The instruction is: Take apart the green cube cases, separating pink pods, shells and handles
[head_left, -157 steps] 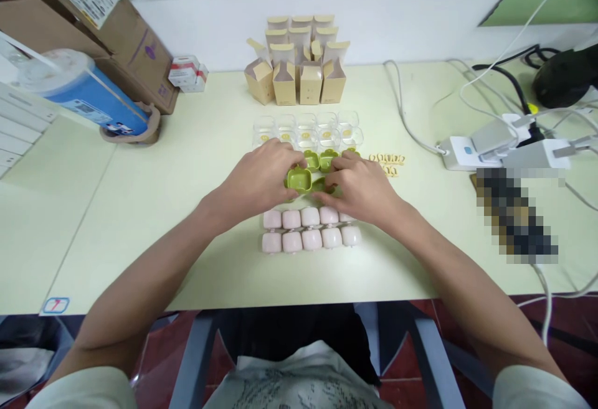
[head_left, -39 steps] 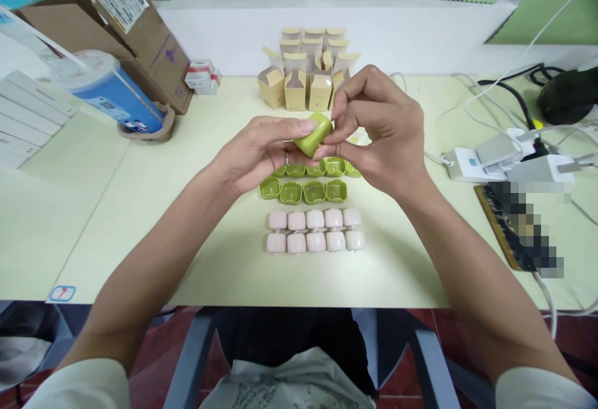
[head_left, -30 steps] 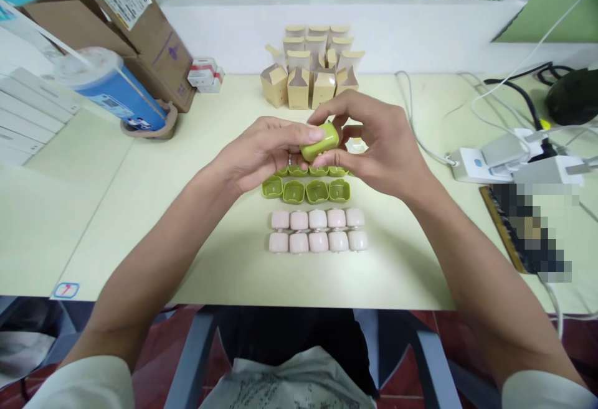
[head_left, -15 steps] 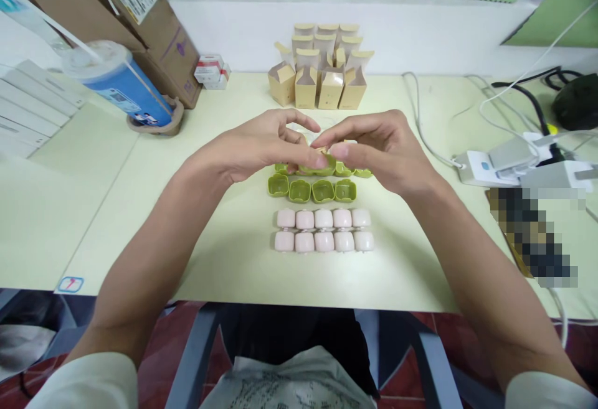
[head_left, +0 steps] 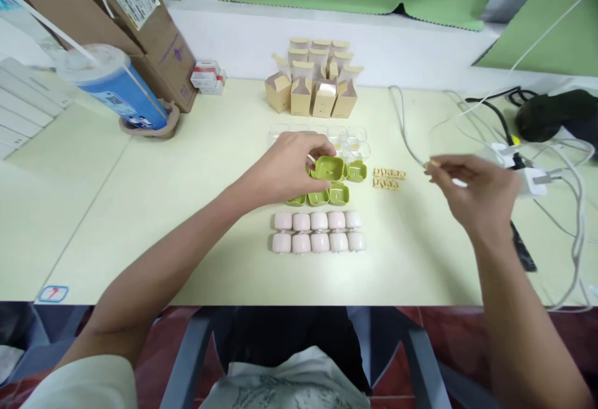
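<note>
A green cup [head_left: 329,168] is pinched between the thumb and fingers of my left hand [head_left: 292,169], above the rows of green cups [head_left: 357,171]. My right hand [head_left: 476,191] is out to the right, its thumb and fingertips pressed on a small yellow piece [head_left: 432,164]. Between my hands, small yellow pieces [head_left: 386,183] lie in two short rows. Two rows of pale pink and white rounded pieces [head_left: 319,221] sit nearer the table edge. Clear cups [head_left: 357,134], some with yellow inside, stand behind the green ones and are partly hidden by my left hand.
Open small tan boxes [head_left: 301,96] stand by the wall. A blue cup [head_left: 133,101] in a holder and a cardboard box [head_left: 161,45] are at the back left. White cables and plugs [head_left: 532,182] spread over the right side.
My hands have parted: the right moved far right, uncovering the yellow pieces, while the left stayed near the middle with the green cup. The view has shifted slightly.
</note>
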### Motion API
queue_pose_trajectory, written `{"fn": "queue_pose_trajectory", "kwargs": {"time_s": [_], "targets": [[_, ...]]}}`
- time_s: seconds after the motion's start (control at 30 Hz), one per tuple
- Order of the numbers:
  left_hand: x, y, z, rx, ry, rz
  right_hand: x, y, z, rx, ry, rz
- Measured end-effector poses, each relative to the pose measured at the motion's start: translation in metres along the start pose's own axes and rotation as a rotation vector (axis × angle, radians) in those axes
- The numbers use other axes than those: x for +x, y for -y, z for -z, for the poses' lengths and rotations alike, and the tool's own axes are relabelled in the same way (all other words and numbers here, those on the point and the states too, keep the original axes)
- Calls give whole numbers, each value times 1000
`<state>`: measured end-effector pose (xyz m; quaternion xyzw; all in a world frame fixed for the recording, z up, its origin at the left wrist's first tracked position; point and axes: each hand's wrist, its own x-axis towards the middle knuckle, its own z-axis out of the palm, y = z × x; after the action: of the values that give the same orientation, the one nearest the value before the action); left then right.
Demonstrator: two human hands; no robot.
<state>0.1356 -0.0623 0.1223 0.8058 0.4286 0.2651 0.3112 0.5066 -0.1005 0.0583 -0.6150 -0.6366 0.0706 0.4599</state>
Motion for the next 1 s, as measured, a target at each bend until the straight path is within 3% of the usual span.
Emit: {"fn": "queue_pose_trajectory", "kwargs": {"time_s": [0.1,0.17,0.27,0.6,0.7,0.83,0.93,1.0], "targets": [[1,2,-1,8,-6,-11,-29,-51,1,-153,-11,95],[1,2,0,5,-6,-12,-38,-63,-4,-204,-14,204],[1,2,3,-3,-4,-5,-38,-61,-10,-203,23,286],[0,7,11,12,-35,-25,-41,-68,-13,-184,191,310],[0,8,8,-9,-29,-64,-43,-46,-8,-185,150,353],[0,8,1,-116,47,-105,-40,23,-9,-79,53,463],[0,9,-3,-215,140,-137,-35,73,-21,27,237,673],[-1,10,-6,-267,186,-153,-32,93,-34,30,309,753]]}}
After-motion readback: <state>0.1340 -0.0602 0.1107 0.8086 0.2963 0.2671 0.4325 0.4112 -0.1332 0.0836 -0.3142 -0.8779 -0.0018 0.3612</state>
